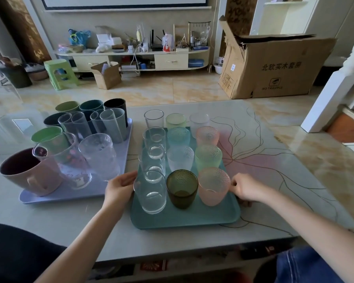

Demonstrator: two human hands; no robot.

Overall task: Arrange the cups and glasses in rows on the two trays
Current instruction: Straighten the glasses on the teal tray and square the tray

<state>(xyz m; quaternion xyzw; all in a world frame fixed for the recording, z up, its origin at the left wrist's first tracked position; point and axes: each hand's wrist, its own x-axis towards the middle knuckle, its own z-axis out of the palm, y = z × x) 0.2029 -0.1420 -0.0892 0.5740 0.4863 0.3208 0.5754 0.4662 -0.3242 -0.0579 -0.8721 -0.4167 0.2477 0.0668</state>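
Nearly done. Teal tray (184,220) holds three neat rows of glasses, dark green glass (182,188) at its near end. Left hand (120,185) and right hand (242,188) each curl around an opposite tray edge. Lavender tray (55,196), left of teal tray, looks filled but looser.

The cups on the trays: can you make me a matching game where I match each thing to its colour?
Things:
1. Nearest cup in the middle row of the right tray
2. Big mug at the near left corner of the left tray
3. Right tray
4. Left tray

Colours:
A. teal
B. dark olive green
C. pale lavender
D. dusty pink

Pairs: 1-B, 2-D, 3-A, 4-C
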